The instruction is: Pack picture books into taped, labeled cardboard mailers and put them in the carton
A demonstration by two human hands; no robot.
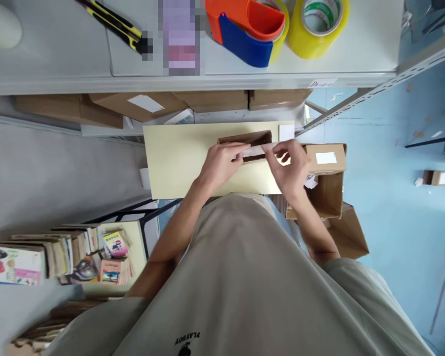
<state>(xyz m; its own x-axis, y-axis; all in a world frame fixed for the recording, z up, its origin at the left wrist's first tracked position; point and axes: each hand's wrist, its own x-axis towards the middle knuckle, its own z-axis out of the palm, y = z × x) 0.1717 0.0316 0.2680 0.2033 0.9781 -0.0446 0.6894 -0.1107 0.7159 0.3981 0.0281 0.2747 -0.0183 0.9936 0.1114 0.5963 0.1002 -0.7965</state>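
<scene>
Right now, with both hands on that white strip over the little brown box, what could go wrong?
The white strip is stretched between the left hand and right hand over the small brown box; it might go on crooked or wrinkled. The box sits on a pale board that seems to overhang its support, so pressing down could tip it.

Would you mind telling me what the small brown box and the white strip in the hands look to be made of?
The small brown box looks like cardboard: matte brown, with thin folded walls. The white strip pinched between the left hand and right hand seems to be paper or a label, flat and matte.
</scene>
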